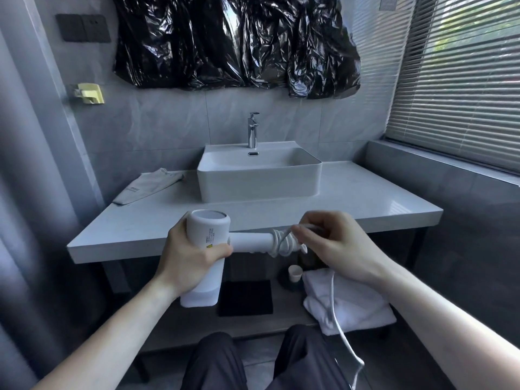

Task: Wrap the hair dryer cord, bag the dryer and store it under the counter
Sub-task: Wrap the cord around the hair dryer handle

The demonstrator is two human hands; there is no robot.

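**Hands winding cord on the dryer handle**

The left hand (194,257) is clamped around the dryer (206,235) barrel, holding it in the air just near of the surface (365,198) edge, with the handle pointing right. The right hand (334,243) pinches the cord (281,242) between thumb and fingers at the handle's far-right end, where a few loops already sit bunched together. The rest of the cord hangs slack from that hand down toward the floor on the right.

To wrap well, I judge each turn should lie beside the last and work left along the handle, not pile onto the end, where loops could slip off. Light, steady tension helps; so does a firm hold on the barrel. The bag (149,185) lies flat at the far left of the surface, beside the sink (259,175).
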